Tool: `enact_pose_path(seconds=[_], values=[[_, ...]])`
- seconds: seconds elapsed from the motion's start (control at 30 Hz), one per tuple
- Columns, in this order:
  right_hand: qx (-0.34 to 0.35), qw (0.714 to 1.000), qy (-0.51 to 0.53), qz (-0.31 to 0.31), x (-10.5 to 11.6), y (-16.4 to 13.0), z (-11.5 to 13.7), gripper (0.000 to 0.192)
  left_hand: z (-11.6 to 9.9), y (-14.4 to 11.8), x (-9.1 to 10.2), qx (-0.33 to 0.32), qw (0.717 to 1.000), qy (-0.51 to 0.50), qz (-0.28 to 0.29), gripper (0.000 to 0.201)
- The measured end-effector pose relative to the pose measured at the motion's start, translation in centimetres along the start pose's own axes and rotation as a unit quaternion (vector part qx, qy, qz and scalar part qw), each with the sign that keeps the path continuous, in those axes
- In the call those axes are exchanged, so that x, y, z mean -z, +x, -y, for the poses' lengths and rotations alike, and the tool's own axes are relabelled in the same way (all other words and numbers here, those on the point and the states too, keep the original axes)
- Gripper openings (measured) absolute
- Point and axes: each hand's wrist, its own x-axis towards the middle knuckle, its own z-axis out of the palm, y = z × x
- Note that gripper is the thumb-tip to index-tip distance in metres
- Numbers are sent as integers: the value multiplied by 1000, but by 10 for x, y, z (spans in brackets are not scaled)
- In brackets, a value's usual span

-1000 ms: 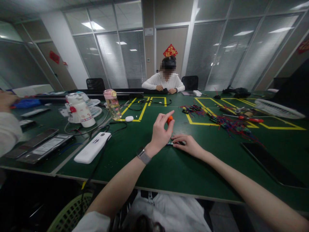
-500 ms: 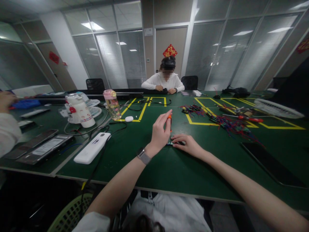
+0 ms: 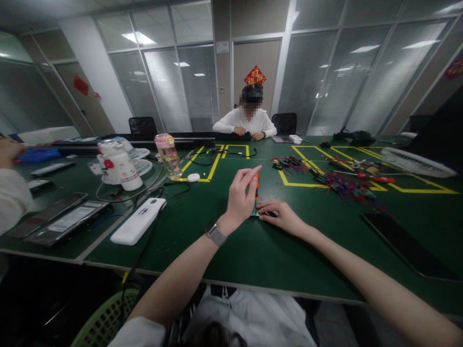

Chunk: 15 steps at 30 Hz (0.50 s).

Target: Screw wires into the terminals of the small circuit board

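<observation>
My left hand (image 3: 239,198) grips a small orange-handled screwdriver (image 3: 256,185), held upright with its tip pointing down at a small dark flat device (image 3: 257,214) on the green table (image 3: 253,250). A grey watch sits on that wrist. My right hand (image 3: 281,215) lies flat on the table with its fingers pressing on the device, most of which is hidden under them.
A white power bank (image 3: 138,220) with a black cable lies to the left, near a pink-lidded bottle (image 3: 168,156) and a white jug (image 3: 121,165). Phones (image 3: 61,219) lie far left, coloured wires (image 3: 343,185) and a dark tablet (image 3: 405,246) right. A person sits across the table.
My left hand has turned the screwdriver from a raised, tilted hold to upright and lowered its tip onto the device. My right hand has stayed on the device.
</observation>
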Motion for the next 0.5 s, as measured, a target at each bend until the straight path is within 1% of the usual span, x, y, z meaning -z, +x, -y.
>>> enact_pose_path(seconds=[0.1, 0.2, 0.33, 0.4, 0.5], values=[[2, 1000, 1, 0, 1, 0, 1, 14, 2, 0, -1, 2, 1000, -19, 4, 33], [2, 1000, 1, 1, 1, 0, 1, 14, 4, 0, -3, 20, 999, -43, 3, 33], [2, 1000, -1, -1, 0, 0, 1, 14, 4, 0, -4, 38, 995, -94, 7, 27], [5, 1000, -2, -2, 0, 0, 0, 14, 3, 1, -3, 36, 996, -85, -8, 22], [6, 1000, -1, -4, 0, 0, 0, 14, 1, 2, -2, 14, 998, -58, -26, 14]])
